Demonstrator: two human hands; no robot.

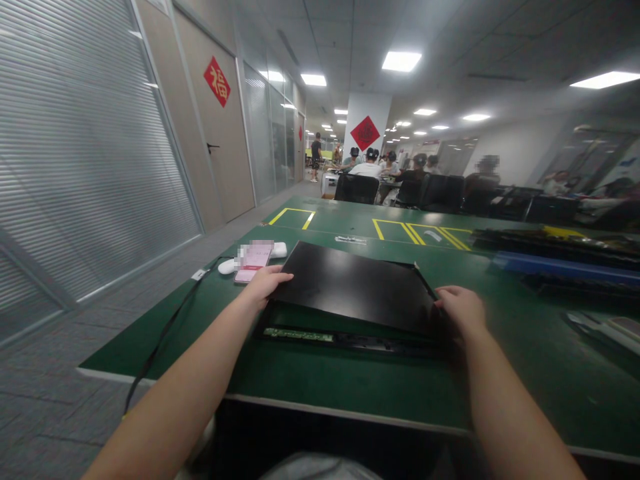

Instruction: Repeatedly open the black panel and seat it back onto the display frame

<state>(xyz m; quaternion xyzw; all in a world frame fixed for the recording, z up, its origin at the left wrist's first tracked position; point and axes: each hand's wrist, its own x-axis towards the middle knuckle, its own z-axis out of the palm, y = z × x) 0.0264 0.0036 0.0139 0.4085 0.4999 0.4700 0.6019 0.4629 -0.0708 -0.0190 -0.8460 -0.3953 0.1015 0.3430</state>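
A thin, flat black panel [350, 283], like a screen panel, lies tilted across a narrow black frame [390, 345]. A strip of green circuit board [297, 335] shows along the frame's near side. My left hand [265, 285] pinches the panel's left edge, thumb on top. On the other side, my right hand [463, 308] has its fingers closed at the right side of the frame, close to the panel's edge; its fingertips are partly hidden. Both rest over the green table [350, 380].
Left of the panel lie a phone [254, 261], a white object [227, 267] and a black strap [170, 327]. Yellow tape [290, 210] marks the far tabletop. Dark strips and a blue strip [560, 267] lie at right. People [367, 163] sit beyond on chairs.
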